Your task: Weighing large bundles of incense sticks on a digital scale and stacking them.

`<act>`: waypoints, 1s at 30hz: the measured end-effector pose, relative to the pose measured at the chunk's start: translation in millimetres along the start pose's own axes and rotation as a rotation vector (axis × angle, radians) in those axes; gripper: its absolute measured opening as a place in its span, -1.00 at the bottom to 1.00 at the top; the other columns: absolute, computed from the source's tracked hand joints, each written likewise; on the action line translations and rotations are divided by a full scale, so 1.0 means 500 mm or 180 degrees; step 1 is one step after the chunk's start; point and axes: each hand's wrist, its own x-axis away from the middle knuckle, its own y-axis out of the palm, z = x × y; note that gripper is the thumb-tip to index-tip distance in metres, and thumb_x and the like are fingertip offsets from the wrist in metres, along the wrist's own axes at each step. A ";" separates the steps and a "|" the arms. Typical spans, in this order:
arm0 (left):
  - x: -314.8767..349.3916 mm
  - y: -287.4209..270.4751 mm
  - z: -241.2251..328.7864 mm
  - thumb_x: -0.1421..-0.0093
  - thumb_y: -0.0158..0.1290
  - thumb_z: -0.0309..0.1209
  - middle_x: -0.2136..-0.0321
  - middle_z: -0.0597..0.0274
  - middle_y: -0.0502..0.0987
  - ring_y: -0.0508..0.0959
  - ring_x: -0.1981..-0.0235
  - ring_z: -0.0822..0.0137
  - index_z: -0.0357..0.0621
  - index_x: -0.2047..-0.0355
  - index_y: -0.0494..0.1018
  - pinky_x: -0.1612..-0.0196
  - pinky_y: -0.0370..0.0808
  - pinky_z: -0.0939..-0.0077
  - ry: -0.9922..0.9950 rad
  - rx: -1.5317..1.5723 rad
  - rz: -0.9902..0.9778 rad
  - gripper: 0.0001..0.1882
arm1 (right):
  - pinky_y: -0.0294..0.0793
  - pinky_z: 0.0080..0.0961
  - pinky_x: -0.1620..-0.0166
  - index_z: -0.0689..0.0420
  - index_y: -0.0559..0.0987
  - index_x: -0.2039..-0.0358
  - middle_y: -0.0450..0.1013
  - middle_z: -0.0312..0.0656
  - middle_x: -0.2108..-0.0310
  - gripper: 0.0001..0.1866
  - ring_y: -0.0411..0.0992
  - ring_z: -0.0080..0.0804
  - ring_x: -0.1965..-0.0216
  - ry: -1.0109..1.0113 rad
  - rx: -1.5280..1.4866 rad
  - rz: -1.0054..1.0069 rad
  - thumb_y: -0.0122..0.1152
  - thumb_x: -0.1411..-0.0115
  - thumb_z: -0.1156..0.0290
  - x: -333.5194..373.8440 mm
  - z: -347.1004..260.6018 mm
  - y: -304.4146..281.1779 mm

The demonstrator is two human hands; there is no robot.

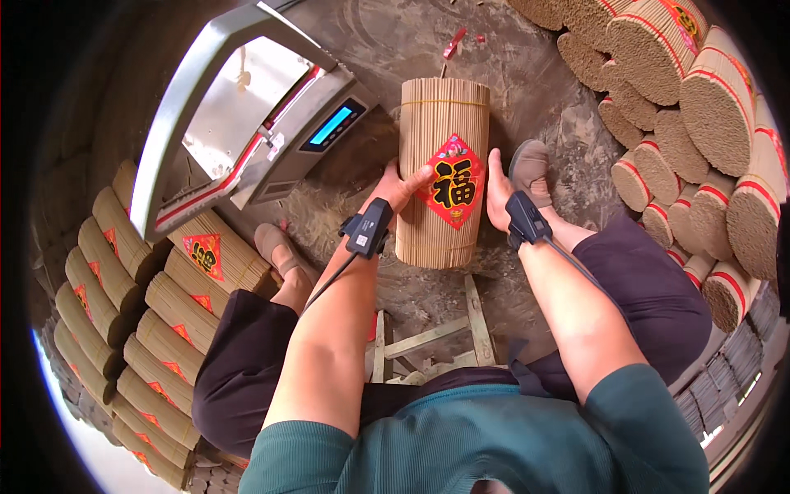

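In front of me is a thick bundle of incense sticks point(440, 115), with thin bands near its far and near ends. A red diamond label point(453, 193) with a black and gold character is on its upper face. My left hand point(403, 186) grips the bundle's left side, its thumb on the label's left corner and the other fingers mostly hidden. Along the right side, my right hand point(498, 193) is held flat with fingers stretched out, touching or very close to the bundle. A dark sensor box with a cable is strapped to each wrist.
A metal machine with a blue-lit display point(333, 125) stands at the far left. Stacked labelled bundles point(169, 300) fill the left side; more bundles point(687, 103) are piled at right, ends facing me. A wooden stool frame point(436, 336) and a red scrap point(454, 43) are on the floor.
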 end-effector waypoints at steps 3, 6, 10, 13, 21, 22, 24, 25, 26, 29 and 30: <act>-0.011 -0.018 -0.023 0.05 0.29 0.05 -0.09 -0.01 0.34 0.34 -0.11 0.20 -0.33 -0.21 0.04 -0.20 0.23 0.27 -0.0030 -0.0165 0.0281 0.02 | 0.04 -0.44 -0.27 0.30 0.18 -0.25 0.19 -0.07 -0.25 0.00 0.15 -0.34 -0.24 0.0087 -0.0706 -0.0365 -0.37 -0.19 -0.41 0.012 -0.033 0.049; -0.010 0.028 0.002 0.02 0.30 -0.01 0.03 0.04 0.42 0.44 0.06 0.28 -0.29 -0.16 0.11 -0.08 0.36 0.31 -0.0128 0.0359 0.0436 -0.08 | 0.04 -0.45 -0.27 0.31 0.10 -0.28 0.17 -0.07 -0.26 0.02 0.13 -0.35 -0.26 0.0097 -0.0830 -0.0272 -0.38 -0.18 -0.42 0.012 -0.025 0.030; 0.051 0.025 0.027 -0.07 0.21 0.01 -0.04 0.04 0.38 0.39 -0.03 0.28 -0.31 -0.19 0.09 -0.13 0.31 0.34 0.0030 0.0180 0.0274 -0.12 | 0.00 -0.47 -0.29 0.29 0.04 -0.30 0.10 -0.09 -0.30 0.03 0.08 -0.32 -0.29 -0.0253 -0.1021 -0.0401 -0.40 -0.18 -0.43 0.078 -0.029 0.045; -0.001 -0.014 0.026 -0.16 0.09 0.04 -0.10 0.00 0.33 0.35 -0.09 0.27 -0.34 -0.23 0.04 -0.17 0.25 0.35 0.0162 -0.0124 0.0310 -0.14 | 0.00 -0.45 -0.29 0.31 0.03 -0.30 0.10 -0.07 -0.30 0.05 0.09 -0.30 -0.28 -0.0286 -0.0607 -0.0366 -0.41 -0.16 -0.45 0.107 -0.098 0.054; -0.041 0.050 0.048 -0.11 0.16 0.04 0.05 -0.06 0.46 0.48 0.05 0.23 -0.34 -0.19 0.13 -0.03 0.40 0.39 0.0107 -0.0392 0.0783 -0.14 | 0.10 -0.45 -0.25 0.35 0.15 -0.25 0.20 -0.07 -0.24 0.10 0.16 -0.29 -0.24 -0.0096 -0.0901 0.0142 -0.37 -0.11 -0.49 0.004 -0.025 0.010; 0.006 -0.002 0.059 -0.17 0.10 0.01 -0.01 -0.02 0.42 0.42 -0.01 0.25 -0.33 -0.20 0.12 -0.10 0.32 0.38 -0.0046 -0.0246 0.0615 -0.20 | 0.10 -0.47 -0.24 0.36 0.20 -0.22 0.22 -0.09 -0.23 0.07 0.17 -0.33 -0.23 -0.0454 -0.1276 -0.0280 -0.36 -0.13 -0.47 0.073 -0.044 0.076; 0.013 -0.006 0.091 -0.23 0.01 0.03 -0.10 0.02 0.35 0.33 -0.09 0.27 -0.32 -0.22 0.10 -0.19 0.21 0.37 -0.0209 0.0042 0.0284 -0.23 | 0.09 -0.48 -0.23 0.38 0.18 -0.22 0.23 -0.06 -0.22 0.06 0.18 -0.34 -0.22 -0.0382 -0.1113 -0.0257 -0.38 -0.15 -0.45 0.085 -0.071 0.059; 0.009 -0.003 0.073 -0.23 0.01 0.03 -0.10 0.02 0.35 0.33 -0.09 0.27 -0.32 -0.22 0.10 -0.19 0.21 0.37 -0.0221 0.0063 0.0269 -0.23 | 0.13 -0.47 -0.21 0.38 0.18 -0.22 0.25 -0.04 -0.20 0.07 0.21 -0.33 -0.20 -0.0182 -0.0858 0.0078 -0.38 -0.14 -0.46 0.061 -0.049 0.050; -0.033 0.021 0.065 -0.18 0.06 0.06 -0.07 -0.05 0.37 0.38 -0.07 0.23 -0.33 -0.22 0.09 -0.15 0.27 0.37 0.0011 -0.0224 0.0458 -0.17 | 0.00 -0.44 -0.30 0.35 0.20 -0.22 0.22 -0.09 -0.23 0.04 0.13 -0.36 -0.25 -0.0205 -0.1323 0.0814 -0.21 -0.12 -0.44 0.005 -0.034 0.019; -0.038 -0.016 -0.017 -0.14 0.10 0.09 -0.04 -0.12 0.39 0.41 -0.05 0.18 -0.40 -0.19 0.10 -0.12 0.31 0.38 0.0144 -0.0620 0.0788 -0.11 | 0.20 -0.45 -0.17 0.37 0.16 -0.24 0.28 -0.02 -0.18 0.12 0.25 -0.30 -0.17 0.1096 0.0528 0.0689 -0.41 -0.10 -0.51 0.106 -0.153 0.101; -0.042 -0.005 -0.011 -0.14 0.10 0.09 -0.02 -0.10 0.41 0.42 -0.03 0.20 -0.40 -0.18 0.12 -0.11 0.32 0.39 0.0088 -0.0560 0.0738 -0.13 | 0.22 -0.42 -0.16 0.32 0.20 -0.23 0.31 -0.08 -0.17 0.07 0.27 -0.31 -0.16 0.0617 -0.0379 0.0631 -0.37 -0.12 -0.49 0.071 -0.104 0.085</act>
